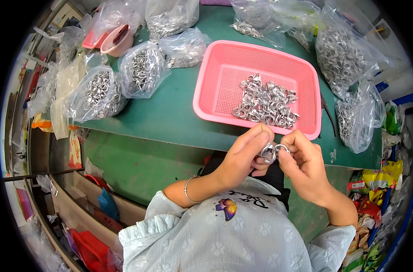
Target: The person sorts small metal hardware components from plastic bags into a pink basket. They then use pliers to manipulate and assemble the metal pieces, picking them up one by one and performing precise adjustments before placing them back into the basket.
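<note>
Green worktable (pixel 170 113) crowded along its far side with clear plastic bags of small metal rings (pixel 100 93), more such bags (pixel 347 56) heaped at the right edge; small pink bowl (pixel 117 41) among the bags at far left. Pink perforated basket (pixel 215 77) set near the table's front edge, a loose pile of silvery metal rings (pixel 266 103) lying in its right half.

Just below the basket's front rim, in front of the table edge and above the lap: left hand (pixel 240 158), fingers curled, thumb and fingertips pinching a small cluster of metal rings (pixel 270 152); thin bangle (pixel 188 189) on that wrist. Right hand (pixel 304 165) close against it, fingers bent, thumb and forefinger pinching the same cluster from the other side. Both hands touching at the rings, held between them, clear of the basket.

Pale patterned sleeves and a butterfly print low in view; coloured packets (pixel 374 181) piled on the floor at right, red items (pixel 90 247) at lower left
</note>
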Demonstrator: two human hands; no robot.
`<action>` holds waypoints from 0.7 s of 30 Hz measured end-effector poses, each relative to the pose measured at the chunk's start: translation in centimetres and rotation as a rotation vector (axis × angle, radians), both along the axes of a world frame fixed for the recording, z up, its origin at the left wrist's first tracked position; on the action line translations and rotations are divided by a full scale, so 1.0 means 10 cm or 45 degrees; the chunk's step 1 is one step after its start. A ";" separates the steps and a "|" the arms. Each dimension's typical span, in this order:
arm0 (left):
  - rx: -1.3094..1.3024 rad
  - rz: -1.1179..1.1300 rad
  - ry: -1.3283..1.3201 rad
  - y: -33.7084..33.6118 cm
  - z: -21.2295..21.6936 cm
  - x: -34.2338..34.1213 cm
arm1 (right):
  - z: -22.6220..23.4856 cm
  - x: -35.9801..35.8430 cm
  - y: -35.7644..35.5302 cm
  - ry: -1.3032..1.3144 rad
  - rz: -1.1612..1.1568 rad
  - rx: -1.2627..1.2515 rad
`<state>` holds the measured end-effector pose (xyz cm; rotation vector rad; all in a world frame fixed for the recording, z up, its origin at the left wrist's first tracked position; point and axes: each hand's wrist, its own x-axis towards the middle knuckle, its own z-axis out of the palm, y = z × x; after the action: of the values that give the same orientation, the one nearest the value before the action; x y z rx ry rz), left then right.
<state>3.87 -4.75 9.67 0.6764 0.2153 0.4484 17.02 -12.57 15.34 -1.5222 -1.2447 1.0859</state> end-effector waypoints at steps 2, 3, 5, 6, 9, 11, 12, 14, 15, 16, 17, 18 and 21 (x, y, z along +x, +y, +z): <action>-0.034 0.018 0.029 0.00 0.03 0.00 | -0.02 0.00 -0.02 0.123 -0.011 -0.026; -0.051 0.027 0.043 0.01 0.03 0.00 | -0.03 0.00 -0.02 0.185 -0.017 -0.038; -0.075 0.019 0.064 0.00 0.04 -0.02 | -0.07 0.00 -0.02 -0.057 0.011 0.092; -0.087 0.015 0.074 0.00 0.04 -0.02 | -0.08 0.00 -0.02 -0.179 0.025 0.157; -0.093 -0.002 0.017 -0.03 0.02 -0.01 | -0.07 0.01 -0.01 -0.372 0.052 0.217; 0.059 0.106 0.060 -0.06 -0.01 0.01 | -0.05 -0.03 0.00 -0.433 0.027 0.286; 0.136 0.158 0.082 -0.07 -0.01 0.01 | -0.04 -0.04 0.01 -0.464 0.013 0.321; -0.135 -0.067 0.083 0.01 0.01 0.00 | -0.08 0.00 0.04 -0.558 0.036 0.387; -0.270 -0.178 0.081 0.04 0.03 -0.01 | -0.10 0.02 0.05 -0.606 0.049 0.421; -0.284 -0.238 0.070 0.06 0.04 -0.02 | -0.12 0.03 0.04 -0.620 0.058 0.444; -0.254 -0.212 0.078 0.04 0.06 -0.02 | -0.13 0.04 0.03 -0.631 0.071 0.461; -0.224 -0.186 0.086 0.02 0.09 -0.01 | -0.14 0.04 0.03 -0.643 0.083 0.479; -0.206 -0.164 0.100 0.01 0.08 0.00 | -0.16 0.08 0.04 -0.780 0.130 0.594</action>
<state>3.91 -4.69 10.44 0.5463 0.2776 0.2782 17.87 -12.14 13.76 -1.4692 -1.8513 0.3304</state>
